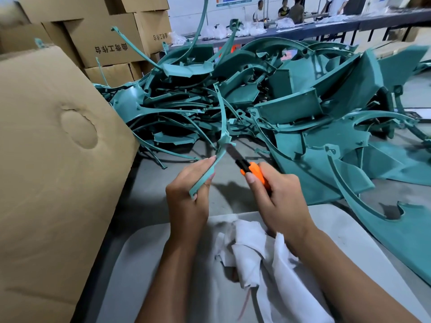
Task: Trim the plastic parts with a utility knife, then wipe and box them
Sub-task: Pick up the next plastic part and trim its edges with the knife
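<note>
Both hands are working over the person's lap: the left hand (186, 194) is pinching the lower end of a slim, curved teal plastic strip (211, 164) between thumb and fingers, holding it up at a slant, while the right hand (277, 194) is wrapping its fingers round the orange utility knife (253, 172), thumb lying along the handle. Its dark blade is reaching up and left to where the strip widens into a small tabbed joint, and appears to be touching the plastic there, though the contact point is slightly blurred. Judging by this, the trimming step is in hand, with wiping and boxing of this piece not yet done. The next move is probably calling for a short, controlled stroke along the joint, angled away from the left fingers, which are sitting just below the blade. A crumpled white cloth (251, 248) is lying on a pale grey board (144, 252) under the forearms, ready for the wipe. A large cardboard box (53, 159) is leaning close on the left, likely the one for finished parts. Ahead, a big heap of teal plastic parts (279, 101) is spreading across the grey floor, with stacked printed cartons (109, 43) behind it. Far back, several people are standing or sitting at a long dark table (326, 24) holding white bags.
</note>
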